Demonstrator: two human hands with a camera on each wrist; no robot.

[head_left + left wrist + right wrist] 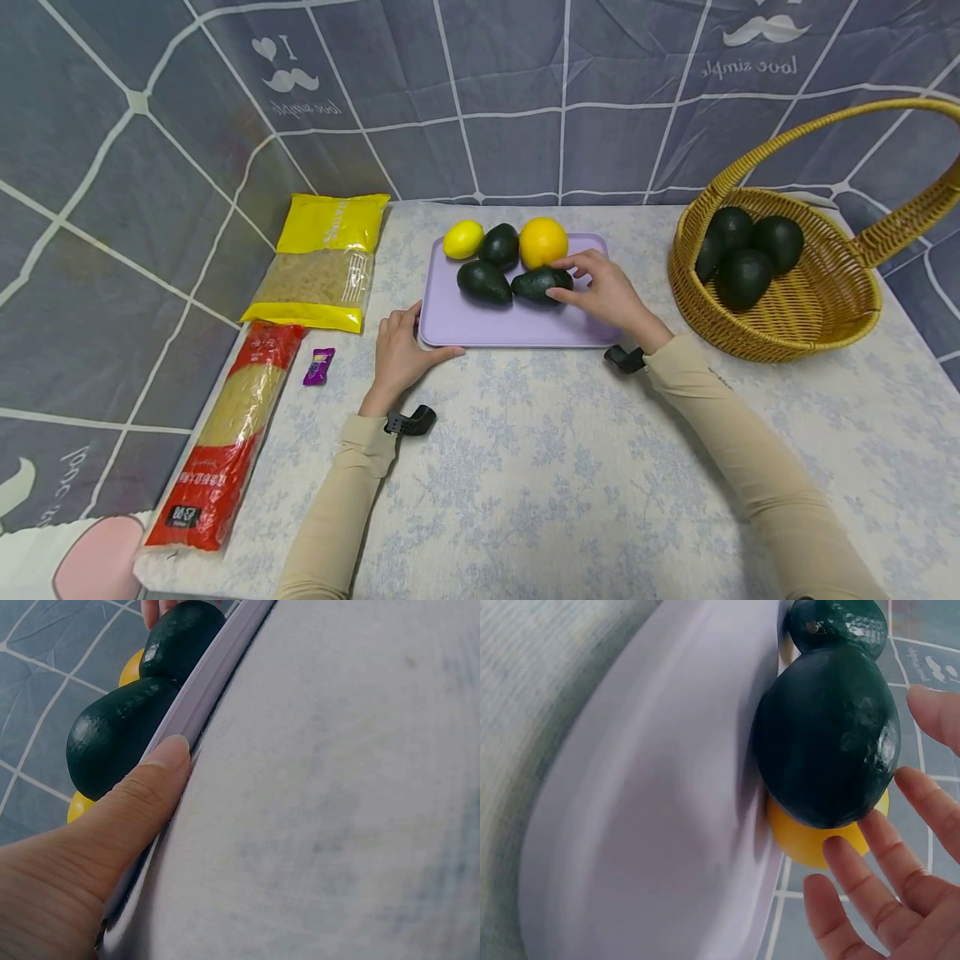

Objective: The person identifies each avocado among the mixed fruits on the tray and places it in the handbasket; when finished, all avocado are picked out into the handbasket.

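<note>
A lilac tray (525, 327) holds three dark green avocados, a lemon (462, 240) and an orange (543, 242). My right hand (603, 287) is over the front right avocado (536, 286); in the right wrist view, its spread fingers (904, 862) touch or nearly touch that avocado (829, 739), while the thumb stands apart from it. Another avocado (483, 282) lies to its left, and a third (500, 247) sits behind. At the tray's front left corner is my left hand (403, 354). Its extended thumb (142, 787) rests along the tray's rim (196, 697).
A wicker basket (847, 312) with a tall handle stands at the right, several avocados (744, 277) inside. On the left lie a yellow food bag (318, 262), a red noodle packet (228, 433) and a small purple wrapped sweet (319, 367). Grey-blue cloth hangs behind the table.
</note>
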